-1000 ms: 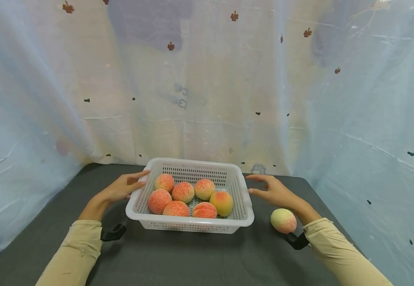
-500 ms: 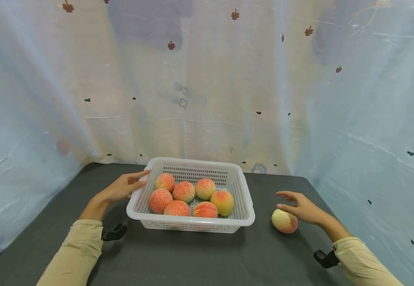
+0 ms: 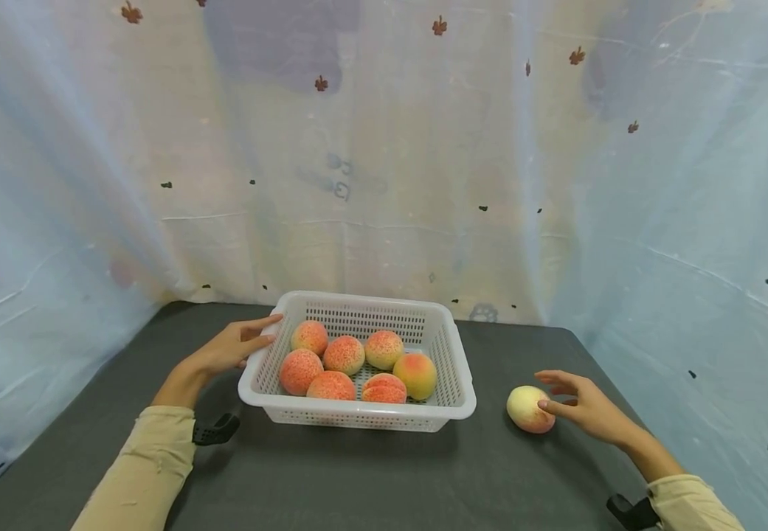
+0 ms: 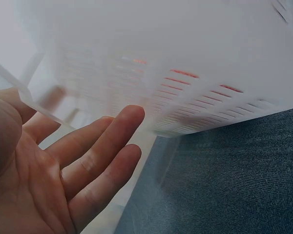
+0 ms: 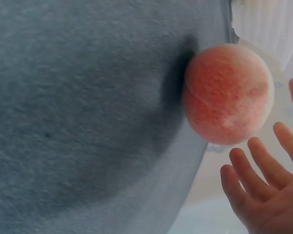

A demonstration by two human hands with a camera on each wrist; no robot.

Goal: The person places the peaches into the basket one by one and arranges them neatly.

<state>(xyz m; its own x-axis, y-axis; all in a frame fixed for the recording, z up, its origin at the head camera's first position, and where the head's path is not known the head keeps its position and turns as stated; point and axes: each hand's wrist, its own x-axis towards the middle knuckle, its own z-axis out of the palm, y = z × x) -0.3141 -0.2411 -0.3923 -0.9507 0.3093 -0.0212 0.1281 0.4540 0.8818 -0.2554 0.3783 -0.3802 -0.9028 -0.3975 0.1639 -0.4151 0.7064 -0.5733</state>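
Spread and relaxed, the right hand is held just beside the loose peach, fingertips at its side, nothing gripped; the peach lies left of the palm.

One round, fuzzy peach, pale yellow with a pink-red blush, sits loose on the dark grey tabletop right at the right hand's fingertips, fingers spread, not clearly touching it.

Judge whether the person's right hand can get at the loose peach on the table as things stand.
Probably yes. The right hand is open right beside the peach, fingertips at or almost on it, with only bare table around. The basket stands apart to the left.
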